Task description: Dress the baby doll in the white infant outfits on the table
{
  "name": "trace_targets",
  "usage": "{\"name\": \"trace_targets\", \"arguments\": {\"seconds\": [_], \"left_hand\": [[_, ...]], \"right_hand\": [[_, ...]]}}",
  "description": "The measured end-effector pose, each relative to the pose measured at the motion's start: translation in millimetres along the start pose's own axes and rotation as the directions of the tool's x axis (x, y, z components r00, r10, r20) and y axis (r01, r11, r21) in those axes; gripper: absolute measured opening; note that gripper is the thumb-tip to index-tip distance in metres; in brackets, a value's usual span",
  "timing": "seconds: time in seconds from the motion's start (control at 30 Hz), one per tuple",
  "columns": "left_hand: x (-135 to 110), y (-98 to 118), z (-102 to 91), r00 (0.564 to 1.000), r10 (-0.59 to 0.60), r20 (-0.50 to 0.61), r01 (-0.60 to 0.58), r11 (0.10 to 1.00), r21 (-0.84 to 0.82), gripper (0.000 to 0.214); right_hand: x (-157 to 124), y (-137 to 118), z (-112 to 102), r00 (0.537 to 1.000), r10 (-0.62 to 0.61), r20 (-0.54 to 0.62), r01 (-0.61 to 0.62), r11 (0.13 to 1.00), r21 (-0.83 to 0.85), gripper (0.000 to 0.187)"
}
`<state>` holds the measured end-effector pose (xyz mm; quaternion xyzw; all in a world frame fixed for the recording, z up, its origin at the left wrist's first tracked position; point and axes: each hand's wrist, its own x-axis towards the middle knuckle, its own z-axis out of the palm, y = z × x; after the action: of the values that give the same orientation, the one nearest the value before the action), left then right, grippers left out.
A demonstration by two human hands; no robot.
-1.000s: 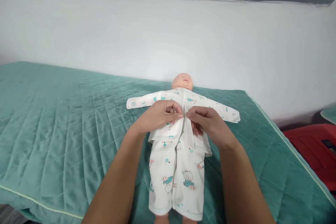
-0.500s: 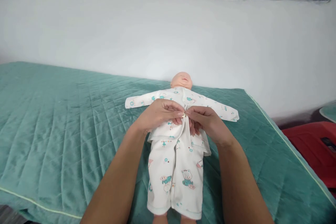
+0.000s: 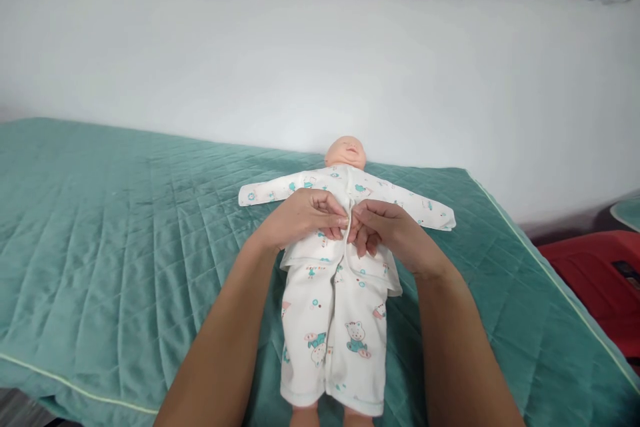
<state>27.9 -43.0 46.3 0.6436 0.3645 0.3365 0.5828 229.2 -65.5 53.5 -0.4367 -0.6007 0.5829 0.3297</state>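
A baby doll (image 3: 346, 152) lies on its back, dressed in a white printed shirt (image 3: 325, 179) and matching trousers (image 3: 334, 340). Both sleeves spread out to the sides. Over the doll's belly, my left hand (image 3: 311, 217) pinches the shirt's front edge between thumb and finger. Right beside it, my right hand (image 3: 384, 225) has its thumb and forefinger pressed together at the other side of the front opening. Any button or snap there is too small to make out. Below the hands the shirt front hangs slightly apart over the trousers.
Under the doll spreads a green quilted bedcover (image 3: 125, 233) with a pale piped edge. A white wall (image 3: 250, 67) rises behind the bed. At the right, beyond the bed's edge, stands a red object (image 3: 595, 280), partly cut off.
My fingertips, close together at the front opening before, are now slightly apart. The fingers of my right hand have shifted a little on the shirt edge. The doll lies as before.
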Motion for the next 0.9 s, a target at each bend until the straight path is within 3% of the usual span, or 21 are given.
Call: {"name": "trace_targets", "arguments": {"seconds": [0.43, 0.9], "left_hand": [[-3, 6, 4.0, 0.999, -0.025, 0.027, 0.022, 0.992, 0.123, 0.013], [-3, 8, -0.4, 0.996, -0.075, 0.038, 0.068, 0.985, 0.156, 0.026]], "right_hand": [[1, 3, 1, 1.000, 0.011, -0.007, -0.011, 0.999, 0.040, 0.028], [1, 2, 3, 0.999, 0.020, -0.031, -0.018, 0.999, 0.047, 0.023]]}}
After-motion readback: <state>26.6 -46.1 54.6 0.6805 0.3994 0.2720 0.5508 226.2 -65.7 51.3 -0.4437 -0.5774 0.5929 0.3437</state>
